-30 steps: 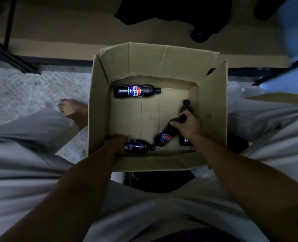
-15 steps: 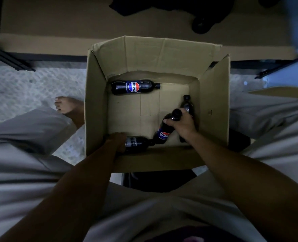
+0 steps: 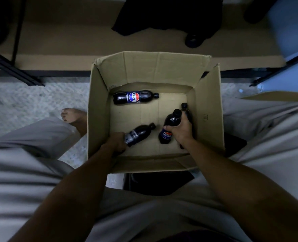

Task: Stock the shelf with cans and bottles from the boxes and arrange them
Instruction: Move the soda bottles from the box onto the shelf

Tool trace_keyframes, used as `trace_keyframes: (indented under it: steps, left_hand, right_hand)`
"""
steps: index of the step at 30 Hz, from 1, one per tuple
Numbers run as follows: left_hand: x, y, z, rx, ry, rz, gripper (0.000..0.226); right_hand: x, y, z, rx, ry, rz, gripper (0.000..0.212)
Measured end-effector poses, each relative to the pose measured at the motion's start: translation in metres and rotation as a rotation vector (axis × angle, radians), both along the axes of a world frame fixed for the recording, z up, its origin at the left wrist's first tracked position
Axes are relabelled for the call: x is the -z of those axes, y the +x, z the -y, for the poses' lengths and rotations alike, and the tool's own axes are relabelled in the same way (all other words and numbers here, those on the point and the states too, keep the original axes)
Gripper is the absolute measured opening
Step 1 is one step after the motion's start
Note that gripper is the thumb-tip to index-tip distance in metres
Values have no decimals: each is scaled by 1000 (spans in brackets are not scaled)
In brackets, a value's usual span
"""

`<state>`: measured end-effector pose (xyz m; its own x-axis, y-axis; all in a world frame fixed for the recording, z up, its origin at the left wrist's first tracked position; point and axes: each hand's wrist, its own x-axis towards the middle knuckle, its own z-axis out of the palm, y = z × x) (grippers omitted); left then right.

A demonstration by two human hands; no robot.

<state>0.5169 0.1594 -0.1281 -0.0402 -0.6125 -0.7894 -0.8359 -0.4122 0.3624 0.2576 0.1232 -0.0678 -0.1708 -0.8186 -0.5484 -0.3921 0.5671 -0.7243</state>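
An open cardboard box [image 3: 209, 109] stands on the floor between my knees, holding several dark Pepsi bottles. My left hand [image 3: 116, 143] grips the base of one bottle [image 3: 141, 132], tilted with its cap up and to the right. My right hand [image 3: 181, 131] grips a second bottle [image 3: 170, 125] around its middle, cap raised toward the back. A third bottle [image 3: 135, 97] lies on its side at the back of the box. A fourth bottle [image 3: 186, 110] lies along the right wall, mostly hidden behind my right hand.
A low wooden shelf board [image 3: 66, 44] with black metal frame bars [image 3: 13, 70] runs across the back. Dark cloth and a black shoe [image 3: 192, 40] sit beyond the box. A bare foot [image 3: 74, 117] rests on the pale carpet left of the box. A dark object [image 3: 155, 182] lies under the box's near edge.
My left hand has lifted its bottle from lying flat so the cap now tilts up and right. My right hand has raised its bottle more upright.
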Motion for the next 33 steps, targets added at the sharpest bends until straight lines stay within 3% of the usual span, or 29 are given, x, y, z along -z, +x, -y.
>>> trace_keyframes:
  steps: [2, 5, 8, 13, 22, 33]
  left_hand:
    - [-6, 3, 6, -194, -18, -128, 66]
    - [-22, 0, 14, -448, -101, -355, 37]
    - [-49, -7, 26, -554, -186, -504, 27]
    - [-104, -18, 52, -678, -299, -722, 40]
    - [-258, -34, 101, -515, -637, -969, 43]
    - [-444, -33, 162, -270, -1029, -1021, 36]
  right_hand:
    - [-6, -4, 7, -1, -46, -28, 72]
    - [-14, -8, 19, -5, -114, -61, 71]
    - [-31, -5, 35, 1, -199, -14, 68]
    - [-81, 2, 65, 12, -319, 134, 73]
    - [-231, 21, 96, -88, -694, 303, 52]
    - [-415, 36, 145, -5, -1069, 460, 50]
